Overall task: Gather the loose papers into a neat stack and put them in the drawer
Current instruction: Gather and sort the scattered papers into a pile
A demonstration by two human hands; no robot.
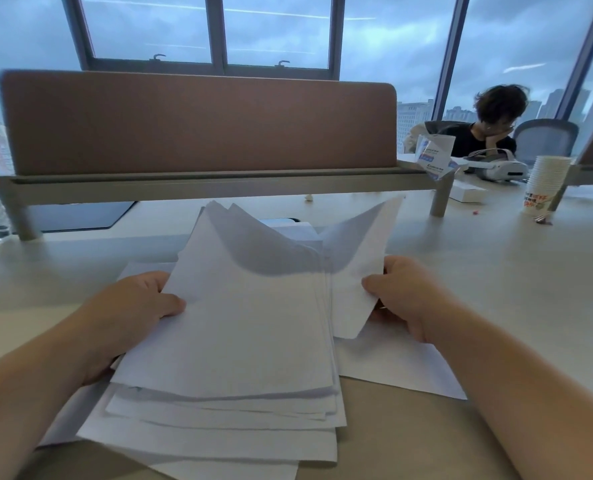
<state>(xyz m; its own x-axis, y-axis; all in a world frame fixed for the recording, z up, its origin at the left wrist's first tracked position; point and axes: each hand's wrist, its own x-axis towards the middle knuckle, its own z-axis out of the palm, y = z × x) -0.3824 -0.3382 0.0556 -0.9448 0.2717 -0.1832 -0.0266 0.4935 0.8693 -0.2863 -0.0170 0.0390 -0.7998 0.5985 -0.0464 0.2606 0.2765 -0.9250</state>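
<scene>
Left hand gripping the left edge of an uneven stack of white paper sheets, thumb pressed on top, fingers hidden beneath. Right hand pinching a single white sheet at the stack's right edge, thumb on its face, sheet lifted and curling up toward the far side. Stack fanned out, corners misaligned, lying on the pale beige desk near its front edge. More loose white sheets flat underneath. Farther back, a brown fabric divider panel. At far right, a stack of white paper cups and a seated person.
</scene>
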